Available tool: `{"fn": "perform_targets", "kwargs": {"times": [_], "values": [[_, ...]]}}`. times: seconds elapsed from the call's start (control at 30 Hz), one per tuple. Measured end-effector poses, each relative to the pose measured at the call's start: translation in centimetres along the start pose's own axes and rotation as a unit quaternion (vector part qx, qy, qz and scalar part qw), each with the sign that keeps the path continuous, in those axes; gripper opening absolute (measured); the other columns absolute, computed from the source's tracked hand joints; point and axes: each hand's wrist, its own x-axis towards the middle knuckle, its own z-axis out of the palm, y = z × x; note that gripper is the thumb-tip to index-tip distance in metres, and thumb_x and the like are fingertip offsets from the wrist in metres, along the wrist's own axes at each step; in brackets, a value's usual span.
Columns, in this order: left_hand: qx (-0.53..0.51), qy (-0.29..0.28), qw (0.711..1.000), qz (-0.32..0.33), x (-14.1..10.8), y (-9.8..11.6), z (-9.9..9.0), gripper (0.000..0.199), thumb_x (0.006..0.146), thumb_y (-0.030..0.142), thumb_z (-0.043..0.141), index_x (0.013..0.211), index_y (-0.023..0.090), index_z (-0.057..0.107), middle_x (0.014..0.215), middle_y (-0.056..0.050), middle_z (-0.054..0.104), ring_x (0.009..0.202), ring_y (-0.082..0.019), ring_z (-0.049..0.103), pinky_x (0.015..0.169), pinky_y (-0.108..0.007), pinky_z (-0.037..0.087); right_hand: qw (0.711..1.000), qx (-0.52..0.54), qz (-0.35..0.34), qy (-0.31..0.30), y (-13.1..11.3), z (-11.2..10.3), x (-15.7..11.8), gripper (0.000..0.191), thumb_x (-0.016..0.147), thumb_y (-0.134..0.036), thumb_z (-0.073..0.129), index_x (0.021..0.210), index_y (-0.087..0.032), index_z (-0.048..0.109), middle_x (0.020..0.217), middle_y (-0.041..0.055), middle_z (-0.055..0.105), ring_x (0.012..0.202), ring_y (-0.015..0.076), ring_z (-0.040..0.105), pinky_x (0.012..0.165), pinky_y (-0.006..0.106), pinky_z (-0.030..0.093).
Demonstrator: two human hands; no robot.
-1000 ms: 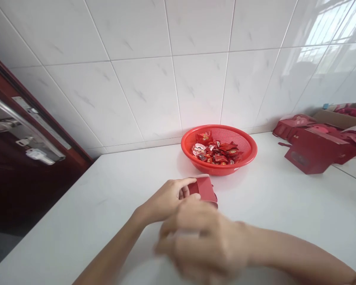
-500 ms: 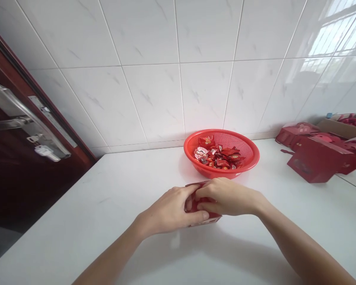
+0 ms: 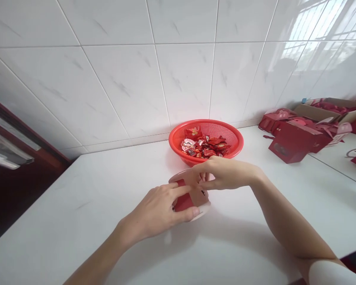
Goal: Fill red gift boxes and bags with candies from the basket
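Observation:
A small red box point(image 3: 184, 201) with pale rounded flaps spread at its top stands on the white table. My left hand point(image 3: 163, 206) grips it from the left, fingers over the far side and thumb at the near side. My right hand point(image 3: 219, 174) is at the right flap, thumb and fingers pinched on its edge. Just behind them, a red plastic basket point(image 3: 235, 145) holds several wrapped candies point(image 3: 206, 147) in red and pink wrappers.
On the right are several red gift boxes point(image 3: 293, 140) and a cardboard box point(image 3: 311, 112) with red items. The white table point(image 3: 112, 178) meets a tiled wall point(image 3: 130, 87). A dark red door with a handle is at the left.
The view has turned right. The box's pale flaps now show spread open, where the hands covered its top before. My right hand has moved from over the box to its right flap.

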Motion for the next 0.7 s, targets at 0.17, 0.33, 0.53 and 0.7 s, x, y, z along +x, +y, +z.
{"fn": "perform_targets", "kwargs": {"times": [0.17,0.33,0.53,0.7], "values": [[0.029,-0.002,0.999,-0.017,0.0,0.1,-0.1,0.034,0.086,0.058,0.063,0.108,0.036,0.077,0.092,-0.001,0.073,0.074,-0.023,0.067,0.056,-0.027,0.043,1.000,0.019,0.000,-0.012,0.1,0.0,-0.1,0.016,0.090,-0.011,0.055,0.093,-0.018,0.069,0.086,-0.0008,0.074,0.080,0.0144,0.070,0.063,0.023,0.047],[0.047,0.024,0.998,-0.041,-0.3,0.4,-0.4,0.046,0.079,0.064,0.068,0.111,0.032,0.070,0.090,0.000,0.071,0.065,-0.020,0.064,0.052,-0.027,0.041,0.998,0.001,0.051,-0.027,-0.2,-0.1,-0.5,0.014,0.091,-0.014,0.057,0.098,-0.019,0.068,0.090,0.0014,0.075,0.083,0.0165,0.070,0.063,0.025,0.048],[0.095,0.029,0.991,-0.092,-0.9,0.0,-1.4,0.043,0.076,0.067,0.068,0.085,0.026,0.057,0.078,0.002,0.065,0.064,-0.020,0.060,0.052,-0.028,0.038,0.994,-0.044,0.100,-0.029,0.0,-0.2,-0.9,0.036,0.088,-0.023,0.062,0.124,-0.024,0.065,0.100,0.0044,0.074,0.092,0.0222,0.069,0.060,0.027,0.045],[0.156,0.073,0.980,-0.099,-1.1,-0.1,-1.5,0.049,0.076,0.072,0.066,0.082,0.024,0.056,0.090,-0.003,0.062,0.069,-0.022,0.060,0.057,-0.031,0.044,0.988,-0.070,0.134,-0.028,0.0,0.0,-0.8,0.047,0.088,-0.025,0.061,0.135,-0.026,0.059,0.104,0.0067,0.072,0.092,0.0244,0.066,0.060,0.028,0.044]]}}
